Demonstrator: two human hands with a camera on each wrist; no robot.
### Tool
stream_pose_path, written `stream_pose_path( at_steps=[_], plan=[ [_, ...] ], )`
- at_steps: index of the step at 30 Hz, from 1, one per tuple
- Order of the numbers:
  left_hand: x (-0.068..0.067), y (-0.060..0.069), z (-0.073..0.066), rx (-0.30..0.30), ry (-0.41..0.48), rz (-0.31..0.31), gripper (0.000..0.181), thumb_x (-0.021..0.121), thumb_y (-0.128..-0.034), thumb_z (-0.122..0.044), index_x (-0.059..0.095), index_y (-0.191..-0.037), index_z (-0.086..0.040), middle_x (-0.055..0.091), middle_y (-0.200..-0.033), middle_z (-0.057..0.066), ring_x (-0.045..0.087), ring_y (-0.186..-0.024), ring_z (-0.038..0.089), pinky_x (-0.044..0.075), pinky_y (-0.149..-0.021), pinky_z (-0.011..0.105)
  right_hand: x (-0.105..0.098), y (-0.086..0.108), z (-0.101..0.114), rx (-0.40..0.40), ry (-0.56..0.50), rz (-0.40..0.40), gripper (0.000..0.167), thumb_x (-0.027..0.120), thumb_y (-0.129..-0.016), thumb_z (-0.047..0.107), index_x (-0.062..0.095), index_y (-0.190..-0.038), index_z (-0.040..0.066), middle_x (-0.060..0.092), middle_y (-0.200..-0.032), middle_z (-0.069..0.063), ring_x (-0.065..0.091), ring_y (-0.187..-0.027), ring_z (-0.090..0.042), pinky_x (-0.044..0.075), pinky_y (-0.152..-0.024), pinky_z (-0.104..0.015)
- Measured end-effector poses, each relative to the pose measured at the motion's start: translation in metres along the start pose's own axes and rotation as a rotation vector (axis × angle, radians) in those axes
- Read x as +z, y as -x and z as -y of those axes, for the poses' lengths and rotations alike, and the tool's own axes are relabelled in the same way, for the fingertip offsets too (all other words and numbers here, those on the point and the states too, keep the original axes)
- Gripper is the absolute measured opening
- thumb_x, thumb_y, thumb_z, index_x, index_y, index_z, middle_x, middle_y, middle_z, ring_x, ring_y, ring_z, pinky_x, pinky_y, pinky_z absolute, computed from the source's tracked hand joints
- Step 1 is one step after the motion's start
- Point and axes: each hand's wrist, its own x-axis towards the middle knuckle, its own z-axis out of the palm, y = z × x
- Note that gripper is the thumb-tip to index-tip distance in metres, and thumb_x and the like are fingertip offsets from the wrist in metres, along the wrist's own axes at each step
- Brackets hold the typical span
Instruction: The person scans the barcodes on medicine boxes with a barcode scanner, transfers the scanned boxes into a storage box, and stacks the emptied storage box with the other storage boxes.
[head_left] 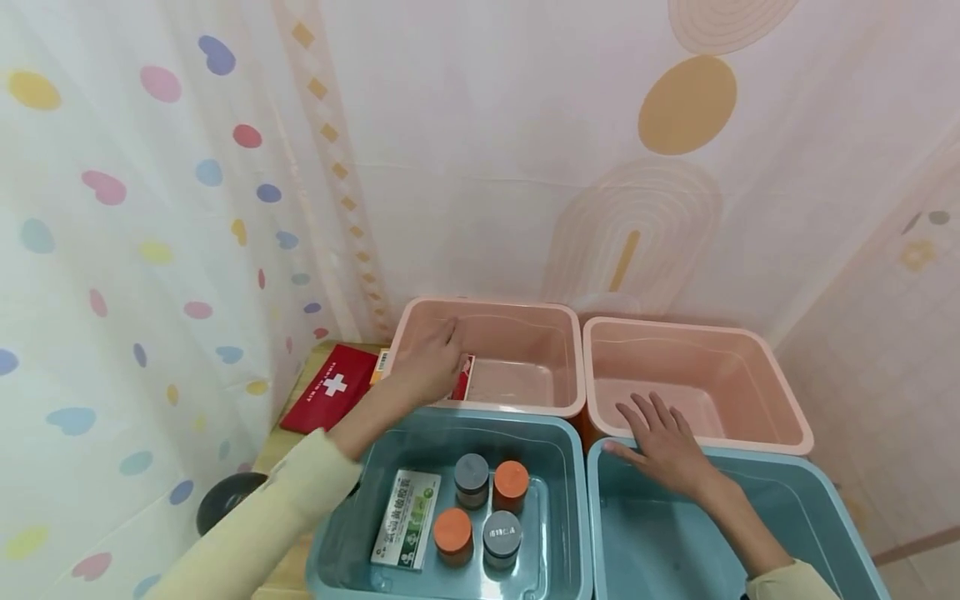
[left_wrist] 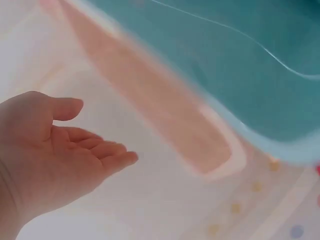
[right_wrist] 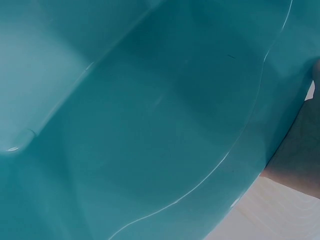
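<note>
The left arm, in a pale yellow sleeve (head_left: 300, 492), stretches forward diagonally, putting the left hand (head_left: 435, 362) above the left pink bin (head_left: 517, 333). In its wrist view the palm shows, thumb apart, fingers loosely extended with nothing in them. The right hand (head_left: 663, 446) hangs, fingers spread and without a load, over the rims where the right blue bin (head_left: 660, 537) meets the right pink bin (head_left: 720, 367); I cannot tell whether it touches either. The right wrist view cuts off most of that hand. Inside the left pink bin lies a red-and-white packet (head_left: 465, 377), partly hidden by the left hand, its print unreadable.
</note>
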Motion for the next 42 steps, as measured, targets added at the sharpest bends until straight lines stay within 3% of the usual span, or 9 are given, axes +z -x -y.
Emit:
stream_pose_path(
  at_steps=[2,3,7,13,24,30,33,36,42],
  plan=[
    [-0.014,0.035,-0.018,0.099,-0.140,-0.077,0.075,0.053,-0.1154,-0.027,0.017,-0.172,0.007,0.024,-0.179,0.029,0.030,-0.165,0.044,0.042,-0.124,0.059,0.002,0.000,0.001,0.007,0.005,0.002,0.079,0.070,-0.103,0.053,0.053,-0.154,-0.005,0.043,-0.164,-0.037,0.032,-0.154,-0.064,0.028,-0.121,-0.081],
    [-0.019,0.055,-0.028,0.108,-0.114,-0.085,0.078,0.056,-0.1144,-0.026,0.015,-0.172,0.008,0.020,-0.180,0.029,0.023,-0.166,0.047,0.039,-0.125,0.063,0.003,0.000,0.001,0.010,0.006,0.006,0.079,0.070,-0.104,0.052,0.053,-0.155,-0.005,0.043,-0.164,-0.037,0.031,-0.154,-0.064,0.028,-0.121,-0.080],
    [-0.030,0.127,-0.070,-0.003,-0.013,0.002,0.091,0.066,-0.1095,-0.017,0.005,-0.172,0.007,0.002,-0.182,0.028,0.007,-0.168,0.053,0.035,-0.125,0.066,0.004,0.001,0.005,0.031,0.032,0.029,0.077,0.069,-0.105,0.051,0.052,-0.157,-0.004,0.042,-0.165,-0.036,0.031,-0.156,-0.063,0.029,-0.122,-0.079],
    [-0.003,0.178,-0.069,-0.164,0.016,0.128,0.088,0.063,-0.1122,-0.024,0.006,-0.175,0.000,0.004,-0.184,0.023,0.007,-0.169,0.049,0.031,-0.127,0.062,0.000,0.002,0.008,0.027,0.060,0.008,0.073,0.071,-0.105,0.047,0.054,-0.155,-0.004,0.045,-0.163,-0.035,0.034,-0.154,-0.062,0.031,-0.121,-0.078],
    [0.049,0.179,-0.042,-0.297,0.034,0.260,0.089,0.068,-0.1098,-0.024,0.012,-0.174,0.000,0.008,-0.181,0.032,0.015,-0.162,0.063,0.036,-0.121,0.074,0.000,0.002,0.008,0.035,0.052,0.034,0.071,0.068,-0.107,0.048,0.055,-0.154,-0.003,0.045,-0.164,-0.035,0.037,-0.153,-0.061,0.031,-0.121,-0.078],
    [0.091,0.175,0.000,-0.226,-0.008,0.397,0.094,0.068,-0.1099,-0.036,0.006,-0.177,-0.012,0.004,-0.179,0.034,0.028,-0.155,0.068,0.028,-0.120,0.083,0.004,0.005,0.001,0.018,0.029,0.011,0.073,0.065,-0.107,0.053,0.056,-0.152,-0.003,0.045,-0.162,-0.036,0.040,-0.150,-0.061,0.032,-0.120,-0.078],
    [0.106,0.170,0.013,-0.224,-0.042,0.447,0.088,0.063,-0.1114,-0.043,0.007,-0.178,-0.030,0.003,-0.181,0.029,0.037,-0.149,0.071,0.041,-0.113,0.080,0.008,0.005,-0.005,0.009,0.033,-0.007,0.075,0.060,-0.108,0.059,0.057,-0.151,-0.003,0.046,-0.161,-0.036,0.042,-0.148,-0.061,0.032,-0.118,-0.078],
    [0.111,0.163,0.017,-0.259,-0.061,0.529,0.075,0.059,-0.1128,-0.047,0.018,-0.176,-0.042,0.006,-0.181,0.027,0.040,-0.145,0.074,0.053,-0.101,0.077,0.011,0.005,-0.007,-0.010,0.043,-0.022,0.075,0.058,-0.109,0.061,0.058,-0.150,-0.002,0.047,-0.160,-0.036,0.044,-0.146,-0.060,0.035,-0.117,-0.078],
    [0.112,0.156,0.016,-0.320,-0.105,0.653,0.050,0.059,-0.1133,-0.043,0.053,-0.163,-0.040,0.011,-0.181,0.026,0.029,-0.151,0.074,0.045,-0.107,0.082,0.012,0.004,-0.007,-0.013,0.053,-0.028,0.071,0.061,-0.109,0.056,0.059,-0.149,-0.001,0.048,-0.160,-0.035,0.047,-0.145,-0.058,0.037,-0.115,-0.077]
  ],
)
